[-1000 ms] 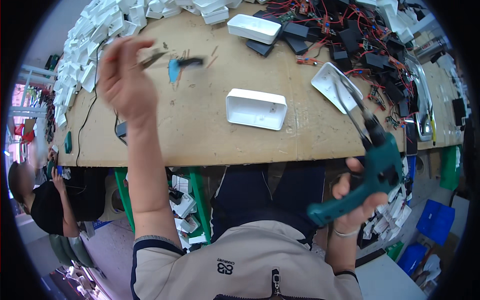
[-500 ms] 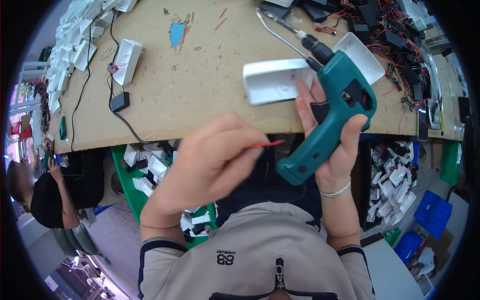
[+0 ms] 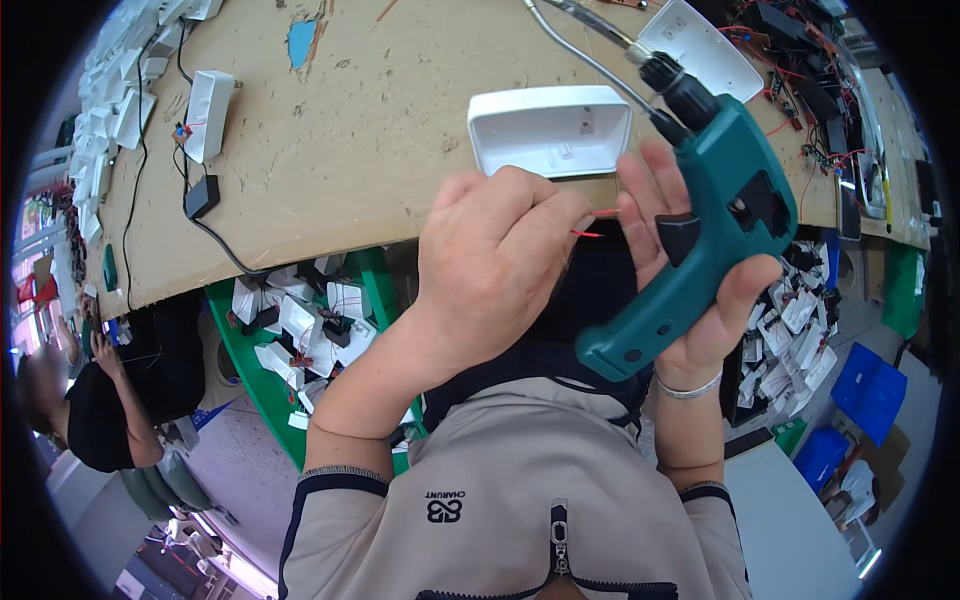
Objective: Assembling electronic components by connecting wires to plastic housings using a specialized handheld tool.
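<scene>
My left hand is closed in a pinch on thin red wires, whose ends stick out to the right from between thumb and fingers. A green soldering gun rests in the palm of my right hand, the thumb at its back and the fingertips apart beyond the black trigger. Its metal tip and curved feed tube point up and to the left over the table. Just beyond my hands lies a white plastic housing, its hollow side facing me. Another white housing sits behind the gun.
On the wooden table a white housing lies by a black cable at left. White housings are heaped far left, black parts with red wires far right. Below the edge stands a green crate of parts. A co-worker is at left.
My left hand has moved right and up with the red wires, closer to the soldering gun. The gun and my right hand have shifted slightly right. The whole view has shifted a little.
</scene>
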Demonstrator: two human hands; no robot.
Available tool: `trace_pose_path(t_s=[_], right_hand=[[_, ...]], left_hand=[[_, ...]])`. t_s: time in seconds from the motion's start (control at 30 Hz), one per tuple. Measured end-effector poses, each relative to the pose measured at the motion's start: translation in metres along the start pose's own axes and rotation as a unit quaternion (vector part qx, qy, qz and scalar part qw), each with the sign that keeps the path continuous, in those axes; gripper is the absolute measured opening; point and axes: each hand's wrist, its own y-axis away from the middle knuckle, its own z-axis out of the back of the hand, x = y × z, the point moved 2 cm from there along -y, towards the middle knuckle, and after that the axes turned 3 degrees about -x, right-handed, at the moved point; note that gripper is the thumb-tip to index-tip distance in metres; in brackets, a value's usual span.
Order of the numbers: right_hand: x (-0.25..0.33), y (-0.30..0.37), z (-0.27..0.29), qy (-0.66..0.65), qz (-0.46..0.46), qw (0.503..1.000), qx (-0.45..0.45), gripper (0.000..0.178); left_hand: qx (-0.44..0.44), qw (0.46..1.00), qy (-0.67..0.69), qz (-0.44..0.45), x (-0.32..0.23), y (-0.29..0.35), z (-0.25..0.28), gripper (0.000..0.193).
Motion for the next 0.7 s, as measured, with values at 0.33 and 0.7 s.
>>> trace_pose_path(t_s=[0.33,0.7], right_hand=[[0.026,0.040,0.039,0.011,0.043,0.999,-0.004,0.096],[0.043,0.098,0.046,0.241,0.079,0.962,-0.099,0.089]], left_hand=[[-0.035,0.993,-0.094,-0.065,0.007,-0.007,-0.003,0.018],[-0.006,0.974,-0.215,-0.074,0.010,-0.028,0.005,0.009]])
